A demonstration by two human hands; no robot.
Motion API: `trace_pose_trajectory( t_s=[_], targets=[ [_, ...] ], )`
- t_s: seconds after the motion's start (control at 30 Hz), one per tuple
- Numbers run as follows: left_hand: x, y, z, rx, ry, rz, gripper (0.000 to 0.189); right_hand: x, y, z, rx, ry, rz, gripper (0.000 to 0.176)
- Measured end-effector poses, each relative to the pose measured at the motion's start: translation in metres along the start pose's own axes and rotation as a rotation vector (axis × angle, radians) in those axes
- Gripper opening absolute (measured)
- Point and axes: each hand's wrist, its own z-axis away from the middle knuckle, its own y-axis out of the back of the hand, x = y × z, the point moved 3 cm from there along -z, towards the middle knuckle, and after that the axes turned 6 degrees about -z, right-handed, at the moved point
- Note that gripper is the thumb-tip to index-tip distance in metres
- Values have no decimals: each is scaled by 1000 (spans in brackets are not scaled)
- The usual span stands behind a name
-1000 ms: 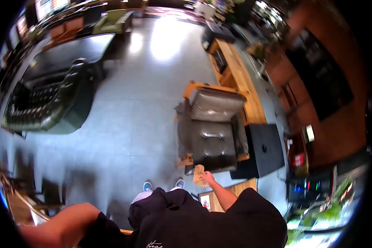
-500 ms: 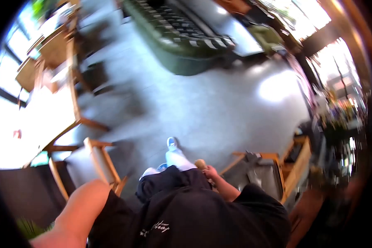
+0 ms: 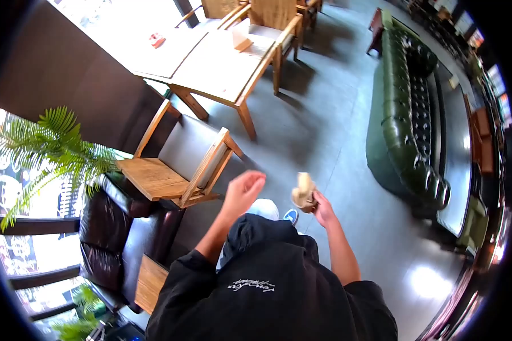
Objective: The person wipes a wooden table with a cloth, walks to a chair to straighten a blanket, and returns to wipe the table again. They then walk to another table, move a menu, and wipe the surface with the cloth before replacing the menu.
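In my right hand (image 3: 324,211) is a small beige and brown object (image 3: 305,193), held out in front of my body; its exact nature is hard to make out. My left hand (image 3: 245,190) is raised to the left of it, fingers curled in, and whether it holds anything is hidden. The two hands are apart. Nearest to my left hand stands a wooden armchair (image 3: 194,149) with a grey cushion. Beneath the hands show my light trousers and a blue shoe (image 3: 291,216).
A wooden table (image 3: 210,67) with chairs stands ahead on the left. On the right is a green tufted sofa (image 3: 397,108). A dark leather armchair (image 3: 105,238), a small wooden table (image 3: 151,281) and a palm plant (image 3: 60,150) are at the left.
The view has turned left, so the sofa now sits at the right and the table ahead. My left hand has come into view, and both hands are raised in front of me.
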Motion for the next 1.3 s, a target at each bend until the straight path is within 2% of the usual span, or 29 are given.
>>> trace_pose_trajectory(
  t_s=[0.03, 0.07, 0.17, 0.23, 0.3, 0.37, 0.43, 0.47, 0.57, 0.6, 0.63, 0.7, 0.77, 0.83, 0.93, 1.0, 1.03, 1.17, 1.2, 1.3],
  targets=[
    [-12, -8, 6, 0, 103, 92, 27, -11, -38, -18, -155, -42, -15, 44],
    [-26, -11, 9, -2, 109, 95, 33, -32, -99, -16, -280, -104, -12, 43],
    [-59, -5, 8, 105, 156, 91, 48, -38, -205, -41, -557, -289, -9, 42],
    [-46, 15, 2, 362, 101, 94, 36, -30, -247, -65, -685, -431, -29, 42],
    [-57, 40, -10, 489, 190, 43, 28, -34, -281, -83, -713, -394, 81, 42],
    [-66, 54, -27, 594, 212, 48, 20, -40, -291, -104, -636, -357, 276, 49],
    [-70, 66, -50, 593, 223, -3, 21, -52, -299, -120, -679, -296, 474, 58],
    [-71, 68, -64, 604, 200, 69, 21, -60, -303, -128, -671, -211, 606, 55],
    [-83, 70, -108, 658, 148, 135, 21, -72, -299, -168, -744, -206, 522, 46],
    [-83, 72, -122, 669, 185, 58, 23, -83, -298, -177, -704, -202, 476, 36],
    [-82, 70, -138, 690, 177, 72, 23, -96, -295, -190, -637, -218, 567, 29],
    [-72, 62, -174, 665, 200, 258, 20, -122, -291, -212, -520, -252, 588, 25],
    [-83, 50, -214, 665, 171, 302, 17, -150, -285, -237, -417, -314, 536, 29],
    [-88, 37, -255, 667, 209, 248, 13, -175, -273, -269, -372, -387, 356, 33],
    [-75, 21, -322, 735, 236, 323, 16, -218, -261, -311, -336, -382, 219, 34],
    [-68, 13, -359, 766, 268, 264, 20, -247, -249, -341, -299, -362, 157, 36],
    [-66, 10, -377, 802, 253, 225, 21, -261, -246, -354, -356, -324, 165, 38],
    [-67, 6, -431, 845, 326, 185, 21, -324, -264, -391, -392, -445, 76, 42],
    [-65, 5, -441, 804, 328, 226, 16, -336, -272, -398, -411, -473, 56, 43],
    [-78, 7, -466, 709, 365, 306, 13, -358, -299, -419, -468, -537, 276, 48]
  ],
)
